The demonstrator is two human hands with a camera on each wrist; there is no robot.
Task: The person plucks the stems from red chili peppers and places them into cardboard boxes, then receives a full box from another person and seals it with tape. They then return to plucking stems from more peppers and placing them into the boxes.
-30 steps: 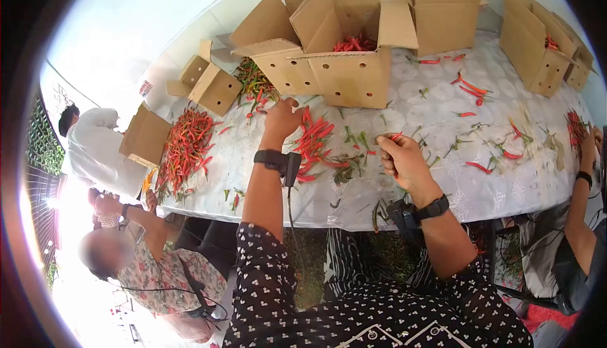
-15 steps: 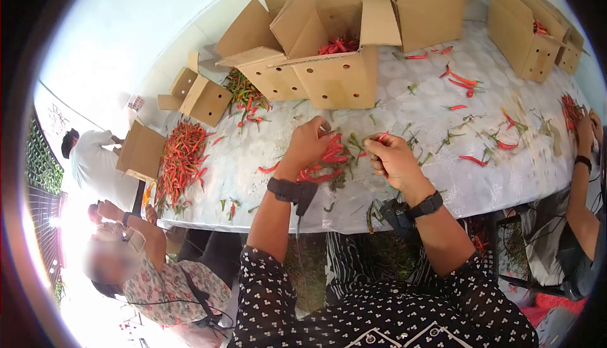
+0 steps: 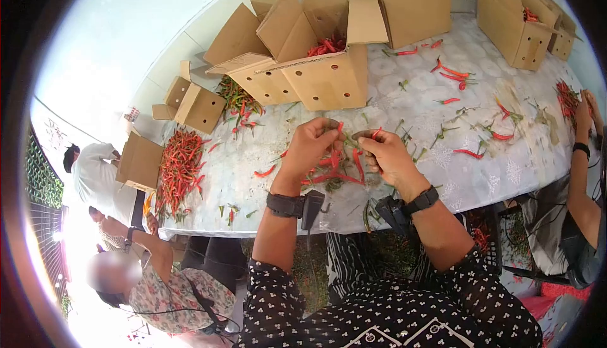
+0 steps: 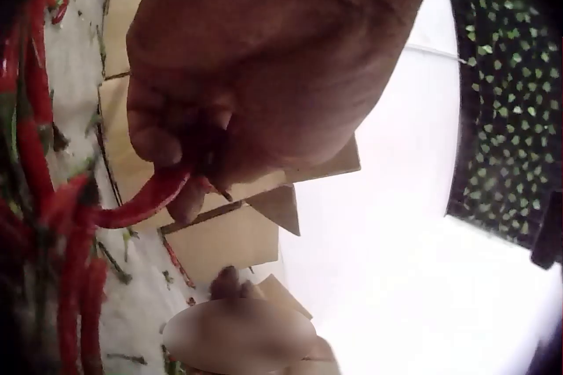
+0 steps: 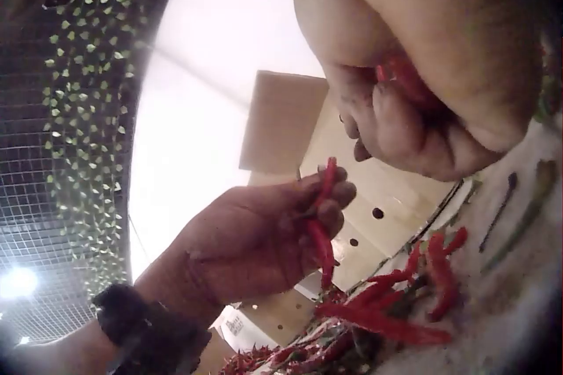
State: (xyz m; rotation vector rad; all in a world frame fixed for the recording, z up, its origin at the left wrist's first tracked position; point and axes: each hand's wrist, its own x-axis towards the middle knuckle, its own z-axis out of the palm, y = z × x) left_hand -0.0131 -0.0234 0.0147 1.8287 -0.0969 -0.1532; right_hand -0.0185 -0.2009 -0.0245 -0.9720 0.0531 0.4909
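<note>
My left hand (image 3: 310, 147) pinches a red chili (image 5: 325, 187) between thumb and fingers, just above a small pile of red chilies (image 3: 334, 175). Close beside it on the right, my right hand (image 3: 390, 158) is curled round red chili (image 5: 406, 78), with a red tip showing above its fingers in the head view. In the left wrist view a red chili (image 4: 145, 202) hangs from the left fingers. The fingertips of the two hands are near each other over the pile.
Open cardboard boxes (image 3: 335, 82) stand along the back, one holding red chilies. A large chili heap (image 3: 180, 168) lies at the left. Loose chilies and green stems are scattered at the right. Other people sit at both sides.
My left hand has come down from near the boxes to the pile, then lifted slightly, now with a chili pinched in it. The head view has shifted a little.
</note>
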